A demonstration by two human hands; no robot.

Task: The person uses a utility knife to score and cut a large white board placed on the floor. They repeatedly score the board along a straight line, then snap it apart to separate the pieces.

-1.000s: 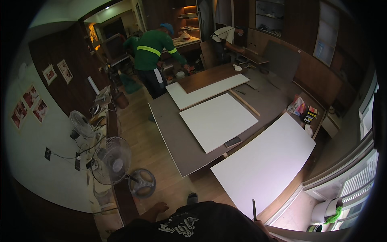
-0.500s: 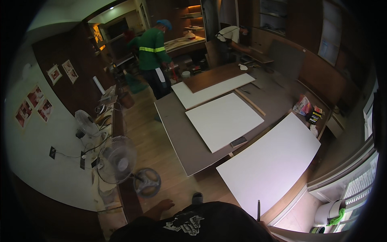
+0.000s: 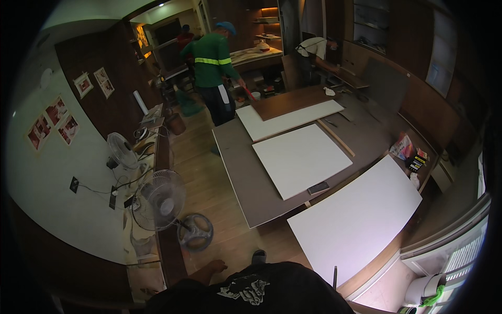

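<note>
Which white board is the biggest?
The big white board nearest the person, at the lower right; the square one and the long one look smaller.

place: carpentry wkshop | white panels (image 3: 302, 158) on big worktable (image 3: 246, 172) | floor fans (image 3: 159, 200)

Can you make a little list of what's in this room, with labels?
Place: wood-panelled workshop room
Worktable: brown, holds two white panels
Nearest panel: large white board, lower right
Small things: dark phone-like object on the table edge
Fans: standing fan and another by the left wall
People: person in green shirt; another bending at the back
Hands: not in view
</note>
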